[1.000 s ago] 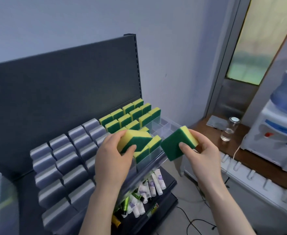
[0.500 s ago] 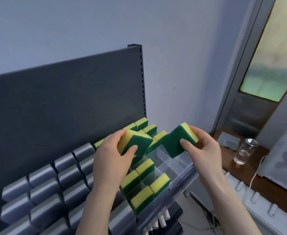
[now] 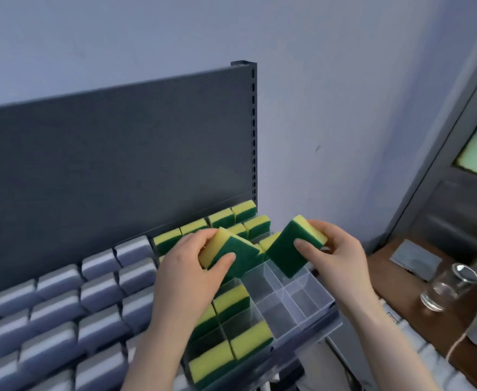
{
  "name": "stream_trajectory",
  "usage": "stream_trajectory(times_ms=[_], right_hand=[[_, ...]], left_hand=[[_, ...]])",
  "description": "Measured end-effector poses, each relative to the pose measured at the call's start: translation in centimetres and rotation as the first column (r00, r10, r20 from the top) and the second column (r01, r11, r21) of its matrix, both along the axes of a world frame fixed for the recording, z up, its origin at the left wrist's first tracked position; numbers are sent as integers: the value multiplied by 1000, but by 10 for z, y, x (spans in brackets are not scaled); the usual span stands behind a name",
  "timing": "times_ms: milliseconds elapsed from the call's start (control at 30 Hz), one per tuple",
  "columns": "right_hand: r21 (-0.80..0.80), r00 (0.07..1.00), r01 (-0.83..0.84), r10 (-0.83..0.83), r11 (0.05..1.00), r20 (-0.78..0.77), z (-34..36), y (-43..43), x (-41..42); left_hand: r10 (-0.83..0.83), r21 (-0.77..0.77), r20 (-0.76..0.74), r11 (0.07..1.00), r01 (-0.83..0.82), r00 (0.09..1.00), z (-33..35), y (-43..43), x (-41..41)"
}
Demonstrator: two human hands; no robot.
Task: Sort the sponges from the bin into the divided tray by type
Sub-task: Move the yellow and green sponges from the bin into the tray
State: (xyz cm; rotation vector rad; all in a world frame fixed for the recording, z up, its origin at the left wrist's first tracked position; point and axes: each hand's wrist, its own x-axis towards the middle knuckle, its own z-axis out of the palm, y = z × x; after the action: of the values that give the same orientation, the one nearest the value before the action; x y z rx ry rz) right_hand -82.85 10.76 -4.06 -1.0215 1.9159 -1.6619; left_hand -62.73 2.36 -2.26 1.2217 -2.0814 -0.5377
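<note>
Grip of your left hand (image 3: 186, 265) clamped on yellow-green sponge (image 3: 238, 249), centre frame; your right hand (image 3: 338, 259) grip clamped on second sponge (image 3: 285, 249) beside it, both above clear divided tray (image 3: 296, 304).

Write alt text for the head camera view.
The left hand grips one green-and-yellow sponge and the right hand grips a second sponge above a clear divided tray. Rows of grey sponges lie at left, more green-and-yellow sponges fill the tray's middle compartments, and its right compartments are empty.
</note>
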Motion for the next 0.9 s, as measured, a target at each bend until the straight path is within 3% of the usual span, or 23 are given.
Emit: stream_trajectory(times_ms=[467, 667, 900], right_hand=[[182, 894, -438, 448, 880, -19, -23, -21, -86], [197, 842, -529, 540, 825, 0, -37, -26, -99], [302, 769, -551, 614, 778, -179, -36, -37, -103]], left_hand=[[184, 89, 176, 975, -202, 967, -5, 36, -54], [186, 121, 259, 967, -223, 948, -12, 45, -70], [120, 99, 425, 979, -178, 897, -12, 40, -75]])
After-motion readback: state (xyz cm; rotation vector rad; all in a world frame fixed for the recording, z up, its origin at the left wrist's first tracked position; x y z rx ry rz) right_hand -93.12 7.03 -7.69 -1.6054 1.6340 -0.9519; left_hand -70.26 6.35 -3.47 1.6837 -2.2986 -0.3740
